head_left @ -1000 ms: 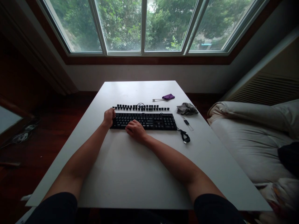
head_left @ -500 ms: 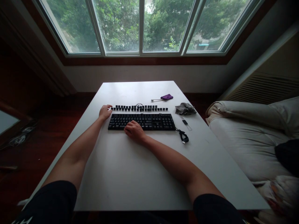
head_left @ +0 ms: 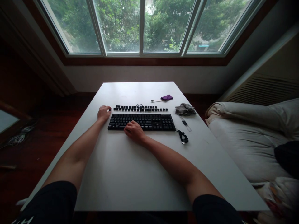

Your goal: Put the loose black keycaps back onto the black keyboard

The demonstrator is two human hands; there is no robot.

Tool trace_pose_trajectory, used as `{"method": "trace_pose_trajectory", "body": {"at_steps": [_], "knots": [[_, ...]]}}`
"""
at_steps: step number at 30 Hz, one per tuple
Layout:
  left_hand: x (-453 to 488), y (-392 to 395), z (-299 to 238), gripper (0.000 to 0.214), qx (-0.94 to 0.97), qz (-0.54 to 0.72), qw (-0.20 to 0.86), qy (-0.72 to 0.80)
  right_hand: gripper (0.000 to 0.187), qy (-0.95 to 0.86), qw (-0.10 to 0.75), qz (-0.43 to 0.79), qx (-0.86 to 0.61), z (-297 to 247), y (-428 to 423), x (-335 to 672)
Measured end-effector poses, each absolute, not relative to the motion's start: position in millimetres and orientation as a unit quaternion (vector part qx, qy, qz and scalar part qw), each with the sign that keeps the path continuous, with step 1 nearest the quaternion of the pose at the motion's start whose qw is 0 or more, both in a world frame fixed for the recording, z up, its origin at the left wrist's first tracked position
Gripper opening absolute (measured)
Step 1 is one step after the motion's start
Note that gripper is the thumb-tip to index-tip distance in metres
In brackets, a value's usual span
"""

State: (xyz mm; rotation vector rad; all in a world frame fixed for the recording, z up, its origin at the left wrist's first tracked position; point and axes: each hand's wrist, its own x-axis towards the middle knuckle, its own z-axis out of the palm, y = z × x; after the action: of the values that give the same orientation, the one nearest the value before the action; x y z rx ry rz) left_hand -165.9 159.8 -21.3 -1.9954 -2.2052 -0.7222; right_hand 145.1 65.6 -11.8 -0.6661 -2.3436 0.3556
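A black keyboard (head_left: 158,122) lies on the white table, with several loose black keycaps (head_left: 146,108) lined up in two rows behind it. Beyond the keyboard's left end, my left hand (head_left: 103,113) pinches a small black keycap (head_left: 109,109) between its fingertips, just left of the front row. My right hand (head_left: 135,131) rests at the front edge of the keyboard, left of its middle. Its fingers are curled together over the lower keys, and what they hold, if anything, is hidden.
Right of the keyboard lie its coiled cable (head_left: 183,137), a small black tool with wire loops (head_left: 185,123) and a crumpled grey cloth (head_left: 185,109). A purple pouch (head_left: 167,97) with a white-tipped stick lies farther back. A padded beige seat (head_left: 245,140) stands beyond the table's right edge.
My left hand has drawn slightly left, taking the keycap at the left end of the front row away from the row. My right hand stays at about the same place.
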Motion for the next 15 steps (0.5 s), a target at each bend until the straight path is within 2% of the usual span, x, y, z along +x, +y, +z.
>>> {"method": "trace_pose_trajectory", "body": {"at_steps": [11,15], "knots": [[-178,140,-15,0.016,-0.658,-0.226,0.001,-0.718,0.017,-0.900,0.322,0.141,-0.260,-8,62,146],[-179,135,-13,0.021,-0.663,-0.221,-0.007,-0.715,0.017,-0.900,0.322,0.139,-0.258,-9,63,146]]}}
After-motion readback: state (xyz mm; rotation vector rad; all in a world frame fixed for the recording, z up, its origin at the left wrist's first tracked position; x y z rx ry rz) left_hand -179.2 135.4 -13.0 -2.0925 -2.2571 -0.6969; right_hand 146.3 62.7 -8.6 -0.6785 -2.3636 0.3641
